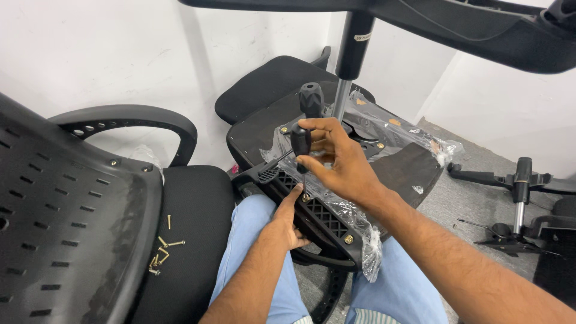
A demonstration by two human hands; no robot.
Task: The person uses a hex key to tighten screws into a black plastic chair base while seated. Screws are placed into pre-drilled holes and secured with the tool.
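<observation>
Right hand (pixel 336 162) grips a screwdriver (pixel 301 144) upright on a screw (pixel 306 197) at the near edge of the chair part (pixel 324 213); left hand (pixel 287 225), forefinger extended, steadies the screw.

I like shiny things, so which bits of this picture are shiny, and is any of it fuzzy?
In the head view, the clear plastic wrap glints with white glare, and the brass screws on the seat shine a little. The right hand and screwdriver look sharp. The black chair part along the top edge is softer, and the light is even with faint shadows.
</observation>
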